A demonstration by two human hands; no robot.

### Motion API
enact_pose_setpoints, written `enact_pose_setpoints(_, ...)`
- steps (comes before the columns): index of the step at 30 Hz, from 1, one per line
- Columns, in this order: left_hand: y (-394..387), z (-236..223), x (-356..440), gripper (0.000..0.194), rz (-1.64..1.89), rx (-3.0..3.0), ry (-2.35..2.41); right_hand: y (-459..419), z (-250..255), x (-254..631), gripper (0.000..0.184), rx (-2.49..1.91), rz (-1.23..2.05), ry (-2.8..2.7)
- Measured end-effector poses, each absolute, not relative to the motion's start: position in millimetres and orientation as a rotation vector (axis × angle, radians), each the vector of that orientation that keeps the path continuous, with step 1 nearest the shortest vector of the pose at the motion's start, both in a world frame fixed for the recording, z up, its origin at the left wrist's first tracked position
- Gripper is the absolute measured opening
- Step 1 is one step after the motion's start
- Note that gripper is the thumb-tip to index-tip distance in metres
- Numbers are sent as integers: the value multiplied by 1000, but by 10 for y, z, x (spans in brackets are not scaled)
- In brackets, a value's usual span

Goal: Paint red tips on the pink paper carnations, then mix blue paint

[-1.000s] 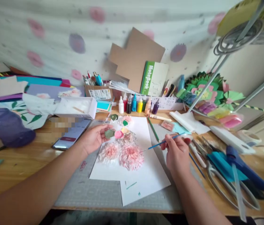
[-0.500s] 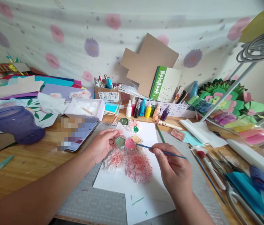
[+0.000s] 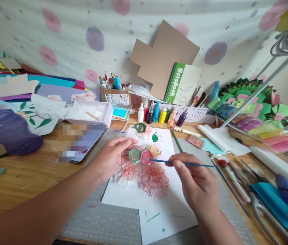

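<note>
We find the left hand [image 3: 111,154] pinching the palette [image 3: 132,133] at its left edge. Between the hands, nearer the body, lie the small flower [image 3: 127,173] and large flower [image 3: 154,181]. The brush [image 3: 160,161], at the large flower a second ago, now meets pink paint [image 3: 147,156]; we judge it is reloading. The right hand [image 3: 197,180] grips it.

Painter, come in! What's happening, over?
Left hand holding clear palette. Right hand gripping blue brush, tip at pink paint. Ruffled pink-white flowers below. Nothing blocking brush.
</note>
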State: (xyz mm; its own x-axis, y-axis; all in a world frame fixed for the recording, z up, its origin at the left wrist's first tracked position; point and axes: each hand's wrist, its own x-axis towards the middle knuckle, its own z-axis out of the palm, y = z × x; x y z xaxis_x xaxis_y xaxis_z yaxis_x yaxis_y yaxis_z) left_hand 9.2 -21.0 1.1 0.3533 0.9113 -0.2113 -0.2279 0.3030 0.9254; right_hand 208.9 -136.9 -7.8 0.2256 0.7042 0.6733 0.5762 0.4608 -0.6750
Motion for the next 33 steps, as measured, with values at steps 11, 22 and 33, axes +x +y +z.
enact_pose_setpoints(11, -201, 17, 102, 33, 870, 934, 880, -1381, -85, 2201, 9, -1176, 84, -1361)
enact_pose_setpoints(22, -196, 10, 100, 14, 857, 887, 898, -1397, -62, 2229, 11, -1173, 151, -1473)
enact_pose_setpoints(33, -197, 4, 105, 28, 856, 920, 887, -1385, -23, 2193, 12, -1142, 87, -1578)
